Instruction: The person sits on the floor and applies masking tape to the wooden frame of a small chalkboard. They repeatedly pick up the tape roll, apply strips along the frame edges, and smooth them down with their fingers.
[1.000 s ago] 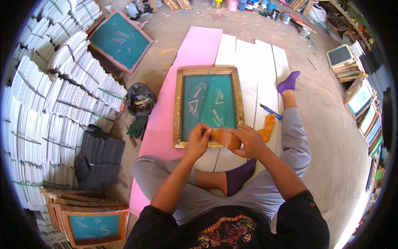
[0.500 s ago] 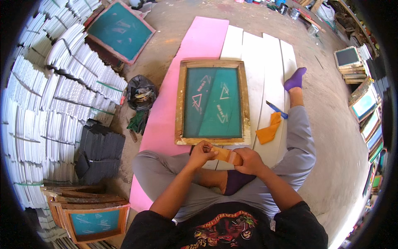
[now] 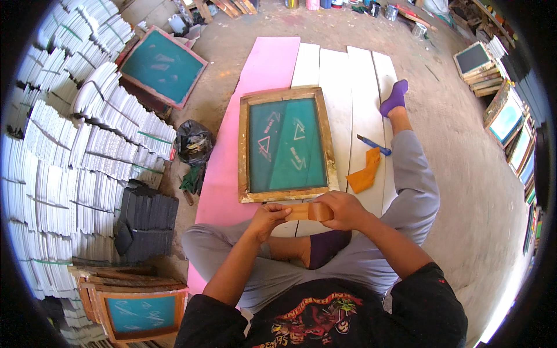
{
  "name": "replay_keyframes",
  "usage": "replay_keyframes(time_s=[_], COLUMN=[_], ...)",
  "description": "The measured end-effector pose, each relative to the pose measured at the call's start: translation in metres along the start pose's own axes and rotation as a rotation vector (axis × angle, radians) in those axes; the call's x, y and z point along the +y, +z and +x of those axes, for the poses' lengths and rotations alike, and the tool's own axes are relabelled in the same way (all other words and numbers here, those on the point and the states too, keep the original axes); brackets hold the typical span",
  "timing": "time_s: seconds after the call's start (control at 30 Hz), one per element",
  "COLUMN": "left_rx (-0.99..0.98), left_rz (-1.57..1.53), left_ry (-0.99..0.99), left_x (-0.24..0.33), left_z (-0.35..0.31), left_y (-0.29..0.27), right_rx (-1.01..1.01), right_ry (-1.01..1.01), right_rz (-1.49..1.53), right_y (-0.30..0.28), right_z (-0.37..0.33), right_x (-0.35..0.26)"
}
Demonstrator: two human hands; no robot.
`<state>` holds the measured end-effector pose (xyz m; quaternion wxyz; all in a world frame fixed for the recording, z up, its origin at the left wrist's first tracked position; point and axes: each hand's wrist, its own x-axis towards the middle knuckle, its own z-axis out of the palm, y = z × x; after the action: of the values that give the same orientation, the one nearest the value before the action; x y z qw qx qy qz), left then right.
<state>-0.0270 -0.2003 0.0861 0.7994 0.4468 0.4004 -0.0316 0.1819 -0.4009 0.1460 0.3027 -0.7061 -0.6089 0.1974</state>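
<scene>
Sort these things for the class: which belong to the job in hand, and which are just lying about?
Job in hand:
brown tape, held by left hand and right hand
wood-framed green screen, probably
blue knife, perhaps

Lying about, apparently:
black plastic bag
white bundled stacks

Head-worn cam's a wide fisheye staring down past the lap [image 3: 270,285] at the left hand [image 3: 268,221] and right hand [image 3: 345,210], pretty close (edges bend like crazy), floor [image 3: 470,220] stretching beyond.

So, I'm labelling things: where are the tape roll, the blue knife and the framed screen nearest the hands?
Tape roll [image 3: 321,211], head view: outer side of the roll.
Blue knife [image 3: 382,149], head view: handle.
Framed screen [image 3: 284,147], head view: green mesh.
</scene>
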Motion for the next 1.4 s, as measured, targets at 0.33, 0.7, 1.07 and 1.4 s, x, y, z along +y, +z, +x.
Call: replay_keyframes(time_s=[0.33,0.7,1.07,1.4], left_rx=[0.004,-0.041,0.082,0.156], left_rz=[-0.048,-0.045,0.268,0.218], left_ry=[-0.006,0.062,0.029,0.007], left_x=[0.006,0.007,0.043,0.042], left_z=[-0.009,-0.004,0.000,0.017], left_y=[-0.004,-0.028,-0.055,-0.106], right_rx=[0.021,-0.018,-0.160,-0.078], right_ry=[-0.025,-0.037,0.066,0.238], right_rz=[0.006,0.017,-0.165,-0.203], right_y=[0.008,0.027,0.007,-0.044], right_z=[0.014,0.036,0.032,-0.028], right_x=[-0.009,-0.008,0.020,0.093])
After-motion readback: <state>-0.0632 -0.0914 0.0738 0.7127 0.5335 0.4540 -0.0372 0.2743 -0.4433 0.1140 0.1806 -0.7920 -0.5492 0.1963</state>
